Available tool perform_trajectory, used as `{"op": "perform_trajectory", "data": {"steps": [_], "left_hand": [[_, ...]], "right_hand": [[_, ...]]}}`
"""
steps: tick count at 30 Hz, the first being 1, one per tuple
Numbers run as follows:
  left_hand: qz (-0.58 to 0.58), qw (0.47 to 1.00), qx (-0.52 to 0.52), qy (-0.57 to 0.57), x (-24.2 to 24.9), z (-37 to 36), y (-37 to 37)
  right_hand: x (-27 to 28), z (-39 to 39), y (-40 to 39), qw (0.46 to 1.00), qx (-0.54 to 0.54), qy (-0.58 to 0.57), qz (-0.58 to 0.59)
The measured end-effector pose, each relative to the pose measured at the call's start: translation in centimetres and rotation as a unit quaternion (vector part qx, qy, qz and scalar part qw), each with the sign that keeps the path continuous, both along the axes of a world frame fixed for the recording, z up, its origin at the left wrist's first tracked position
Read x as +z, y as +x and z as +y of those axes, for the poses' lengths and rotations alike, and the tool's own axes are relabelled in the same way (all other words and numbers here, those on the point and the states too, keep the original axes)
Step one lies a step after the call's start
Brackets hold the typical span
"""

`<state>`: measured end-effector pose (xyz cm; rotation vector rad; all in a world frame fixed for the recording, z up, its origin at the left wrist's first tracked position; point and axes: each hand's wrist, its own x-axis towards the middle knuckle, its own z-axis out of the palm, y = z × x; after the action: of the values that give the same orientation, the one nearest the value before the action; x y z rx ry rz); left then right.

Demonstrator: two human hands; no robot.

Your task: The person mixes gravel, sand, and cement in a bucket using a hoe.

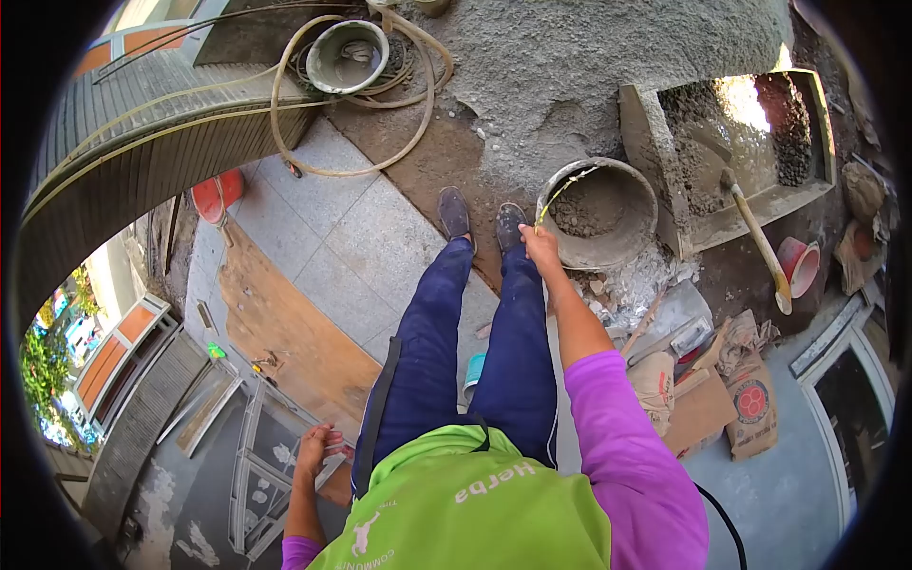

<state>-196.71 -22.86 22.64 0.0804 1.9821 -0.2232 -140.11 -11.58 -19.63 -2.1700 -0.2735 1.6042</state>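
My right hand point(541, 245) is closed on one end of a thin yellow-green strip point(568, 188), which lies across the near-left rim of a round bucket and looks like its handle. The bucket point(638, 214) stands upright just ahead of my right shoe and has grey mortar point(589, 201) in it. My left hand point(317, 448) hangs low beside my left hip, fingers loosely apart with nothing visible in them. Below it are a wooden board point(275, 304) and a window frame point(249, 465).
A mixing trough point(670, 223) with wet mix and a wooden-handled tool point(760, 242) stands at right. Ahead are a grey sand heap point(608, 57), a coiled hose point(427, 104) and another bucket point(375, 76). Paper bags point(755, 418) lie right; a red bucket point(214, 195) stands left.
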Motion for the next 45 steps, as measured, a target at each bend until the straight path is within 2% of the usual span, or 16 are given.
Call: {"op": "perform_trajectory", "data": {"steps": [2, 3, 5, 6, 9, 12, 14, 16, 18, 22, 28, 34, 37, 41, 45], "left_hand": [[-0.017, 1.0, 0.004, 0.014, -1.1, -0.8, -0.4], [-0.022, 0.999, 0.01, 0.024, -1.2, -1.1, -0.3], [-0.023, 0.998, 0.013, 0.057, -1.7, -1.0, 1.3], [-0.04, 0.996, 0.027, 0.074, -2.3, -1.5, 1.5], [-0.062, 0.99, 0.062, 0.108, -3.0, -1.8, 2.9], [-0.069, 0.983, 0.062, 0.158, -2.4, -2.9, 3.3], [-0.044, 0.977, 0.105, 0.182, -1.7, -4.8, 1.8], [-0.026, 0.975, 0.126, 0.18, -2.3, -7.9, 0.4], [-0.001, 0.978, 0.129, 0.164, -3.3, -12.3, -3.1], [0.037, 0.963, 0.217, 0.156, -2.8, -18.3, -6.2], [0.054, 0.934, 0.331, 0.122, -2.2, -26.8, -9.0], [0.032, 0.851, 0.519, 0.076, -6.2, -43.6, -14.6], [0.062, 0.833, 0.548, 0.038, -4.2, -47.8, -18.3], [0.124, 0.813, 0.566, 0.055, -6.6, -54.6, -25.9], [0.155, 0.831, 0.52, 0.123, -6.7, -52.4, -35.8]], "right_hand": [[5.0, -0.6, 2.5, 0.998, -0.057, 0.018, 0.019], [6.2, -1.5, 3.7, 0.996, -0.077, 0.048, -0.023], [8.7, -3.2, 7.9, 0.986, -0.017, 0.077, -0.149], [9.6, -3.8, 10.3, 0.984, -0.041, 0.098, -0.141], [11.8, -3.4, 15.2, 0.995, -0.091, 0.039, -0.027], [11.5, -2.8, 15.7, 0.995, -0.09, 0.038, 0.013], [12.6, -1.4, 15.2, 0.995, -0.097, 0.022, 0.004], [14.1, -0.7, 16.0, 0.993, -0.1, 0.031, 0.055], [15.7, -0.2, 16.3, 0.994, -0.098, 0.031, 0.039], [20.4, -0.3, 16.2, 0.996, -0.076, 0.032, 0.022], [27.6, 2.3, 8.8, 0.999, -0.033, 0.031, -0.029], [31.1, 4.0, -0.7, 0.997, 0.009, 0.013, -0.069], [34.0, 5.4, -8.0, 0.995, 0.023, 0.0, -0.101], [34.6, 6.8, -13.9, 0.995, 0.057, -0.001, -0.08], [33.5, 10.6, -20.4, 0.994, 0.101, -0.027, -0.041]]}}
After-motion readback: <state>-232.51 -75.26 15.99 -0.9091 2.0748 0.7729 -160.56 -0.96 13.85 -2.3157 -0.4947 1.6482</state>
